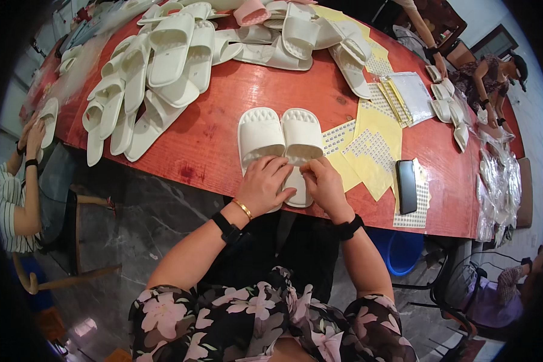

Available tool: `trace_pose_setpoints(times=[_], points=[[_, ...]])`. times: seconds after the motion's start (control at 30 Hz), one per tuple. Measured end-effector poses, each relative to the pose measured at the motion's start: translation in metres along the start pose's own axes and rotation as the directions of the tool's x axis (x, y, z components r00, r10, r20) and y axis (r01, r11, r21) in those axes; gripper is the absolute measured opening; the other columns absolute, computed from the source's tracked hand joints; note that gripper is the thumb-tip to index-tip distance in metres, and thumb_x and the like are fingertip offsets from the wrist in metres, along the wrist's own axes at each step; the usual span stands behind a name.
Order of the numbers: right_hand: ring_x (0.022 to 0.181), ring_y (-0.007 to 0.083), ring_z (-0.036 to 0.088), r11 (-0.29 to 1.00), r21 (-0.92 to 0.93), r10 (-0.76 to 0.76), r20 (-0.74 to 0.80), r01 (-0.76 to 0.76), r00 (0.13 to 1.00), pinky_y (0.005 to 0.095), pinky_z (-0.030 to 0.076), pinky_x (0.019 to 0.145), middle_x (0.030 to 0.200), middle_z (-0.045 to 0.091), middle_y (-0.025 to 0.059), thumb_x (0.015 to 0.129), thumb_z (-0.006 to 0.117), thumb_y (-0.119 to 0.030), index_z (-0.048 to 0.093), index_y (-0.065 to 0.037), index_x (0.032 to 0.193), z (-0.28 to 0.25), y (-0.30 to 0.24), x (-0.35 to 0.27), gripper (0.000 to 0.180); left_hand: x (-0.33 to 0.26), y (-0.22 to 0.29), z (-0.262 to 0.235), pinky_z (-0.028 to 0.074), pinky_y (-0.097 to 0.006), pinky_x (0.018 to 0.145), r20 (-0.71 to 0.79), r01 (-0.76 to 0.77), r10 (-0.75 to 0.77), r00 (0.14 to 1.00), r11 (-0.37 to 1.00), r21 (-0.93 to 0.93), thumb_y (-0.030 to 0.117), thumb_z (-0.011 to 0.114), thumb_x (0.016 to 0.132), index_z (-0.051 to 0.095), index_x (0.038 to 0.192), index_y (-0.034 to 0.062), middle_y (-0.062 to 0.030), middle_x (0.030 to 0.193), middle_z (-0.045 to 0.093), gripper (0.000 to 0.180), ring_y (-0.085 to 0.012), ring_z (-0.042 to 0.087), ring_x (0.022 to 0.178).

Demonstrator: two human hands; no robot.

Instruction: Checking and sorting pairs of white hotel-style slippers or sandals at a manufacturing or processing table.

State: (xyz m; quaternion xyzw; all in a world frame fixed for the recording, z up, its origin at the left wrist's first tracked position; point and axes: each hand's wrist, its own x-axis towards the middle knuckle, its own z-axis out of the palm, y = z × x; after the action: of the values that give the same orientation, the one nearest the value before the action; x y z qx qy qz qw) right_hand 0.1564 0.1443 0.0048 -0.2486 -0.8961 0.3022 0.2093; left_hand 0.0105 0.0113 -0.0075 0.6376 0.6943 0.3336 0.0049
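Observation:
A pair of cream-white slippers lies side by side at the near table edge, toes pointing away from me. My left hand [263,186] rests over the left slipper [260,133], fingers lying across its footbed. Its thumb is spread out onto the right slipper [302,135]. Over the right slipper's footbed, my right hand [323,184] is closed in a pinch, and whatever is between its fingertips is hidden or too small to tell. Just right of the pair lie yellow sheets of small printed labels [368,151].
Many white slippers [172,51] are heaped along the left and far side, with a pink slipper [251,12] among them. A black phone [406,187], clear bags [411,96] and a plastic-bag pile [498,187] lie to the right. A blue bin [398,250] stands below. Other people work nearby.

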Motion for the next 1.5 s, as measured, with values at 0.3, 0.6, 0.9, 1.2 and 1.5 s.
trace_pose_setpoints(times=[0.3,0.6,0.9,1.2,1.5], points=[[0.081,0.0361,0.062,0.999,-0.019,0.035,0.051,-0.034,0.998,0.0433,0.051,0.069,0.088,0.060,0.0144,0.082,0.065,-0.008,0.063,-0.006,0.087,-0.003,-0.001,0.004,0.006,0.000,0.001,-0.001,0.041,-0.042,0.098,0.014,0.009,-0.008,1.000,1.000,-0.004,0.034,0.073,0.077,0.063,0.115,0.0060,-0.0064,0.124,0.057,0.048,-0.0280,0.050,0.117],[0.080,0.0384,0.060,0.984,-0.164,0.086,0.102,-0.068,0.991,0.0461,0.050,0.069,0.088,0.057,0.0159,0.085,0.062,-0.010,0.057,-0.005,0.087,0.003,-0.008,0.009,0.007,-0.001,-0.001,-0.001,0.040,-0.042,0.098,0.022,0.018,-0.017,1.000,1.000,-0.012,0.036,0.074,0.077,0.063,0.117,0.0063,-0.0067,0.124,0.057,0.051,-0.0283,0.050,0.117],[0.080,0.0295,0.059,0.991,0.129,0.031,0.119,-0.046,0.992,0.0377,0.048,0.072,0.086,0.056,0.0132,0.087,0.058,-0.007,0.055,-0.002,0.089,-0.017,0.020,-0.016,0.006,0.001,0.001,0.005,0.039,-0.043,0.098,0.025,0.003,-0.002,1.000,0.999,-0.035,0.036,0.074,0.076,0.063,0.115,0.0067,-0.0071,0.123,0.058,0.050,-0.0275,0.049,0.118],[0.064,0.0068,0.054,0.727,0.613,0.599,-0.346,-0.310,0.722,0.0225,0.045,0.058,0.077,0.058,0.0006,0.092,0.058,-0.006,0.058,-0.002,0.099,-0.135,0.090,-0.116,0.008,0.000,-0.002,0.001,0.039,-0.045,0.099,0.073,-0.001,0.001,0.997,1.000,-0.004,0.029,0.076,0.075,0.063,0.117,0.0060,-0.0103,0.124,0.058,0.049,-0.0326,0.050,0.115],[0.054,0.0087,0.054,0.615,0.434,0.701,-0.684,-0.658,0.203,0.0226,0.044,0.047,0.073,0.058,0.0030,0.086,0.066,-0.008,0.058,0.002,0.106,-0.233,0.203,-0.261,0.023,0.002,0.000,0.007,0.038,-0.045,0.099,0.050,-0.009,0.008,0.999,1.000,0.020,0.028,0.077,0.075,0.063,0.117,0.0051,-0.0088,0.126,0.056,0.050,-0.0318,0.048,0.116]])
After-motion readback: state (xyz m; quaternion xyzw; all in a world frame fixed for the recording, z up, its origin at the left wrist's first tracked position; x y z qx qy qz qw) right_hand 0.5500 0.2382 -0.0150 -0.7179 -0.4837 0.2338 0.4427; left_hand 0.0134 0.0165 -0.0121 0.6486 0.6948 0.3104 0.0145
